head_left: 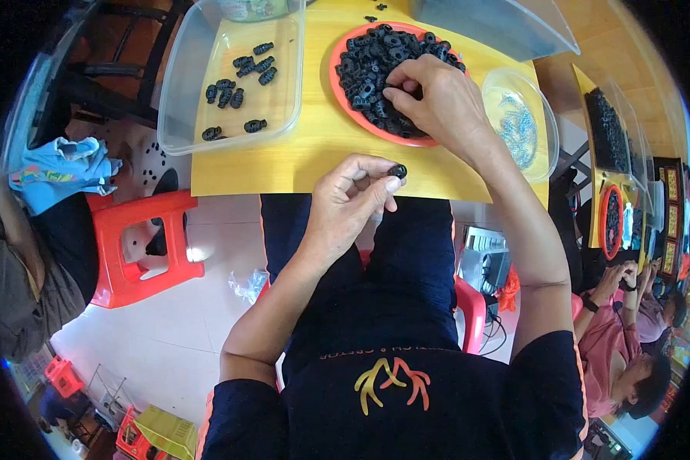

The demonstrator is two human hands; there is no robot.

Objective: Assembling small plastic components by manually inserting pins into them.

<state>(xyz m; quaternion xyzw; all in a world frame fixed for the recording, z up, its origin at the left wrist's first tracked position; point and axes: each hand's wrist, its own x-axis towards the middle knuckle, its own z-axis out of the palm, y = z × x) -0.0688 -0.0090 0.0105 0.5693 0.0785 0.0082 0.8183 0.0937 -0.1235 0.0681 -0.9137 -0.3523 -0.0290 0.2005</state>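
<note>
Yellow table (284, 165) across top middle. Red plastic stool (111, 261) just off table's near left corner. Clear rectangular bin (272, 100) on table, left side; second clear box (498, 27) at far right, partly cut off by view. Between them, round red dish (334, 77), heaped with small black parts (376, 57). Just right of dish, clear round container (506, 84). Right hand (441, 96) over dish, reaching down into heap from the right, thumb and index curled, narrow gap between; part in fingers or not, cannot tell. Left hand (353, 192) at near table edge, below dish and well apart from right hand, thumb and index pinched tight on one black piece. In bin, scattered on bottom, several ribbed barrel-shaped pieces (264, 65), black, mostly lying on their sides, some touching. Held black piece (398, 172) short and rounded, poking out past thumb and index tips, clear of dish. Beyond dish, near table's far side, few loose black bits (370, 18). Smallest: thin silvery-blue bits (517, 130) piled inside round container, too fine to make out singly.
</note>
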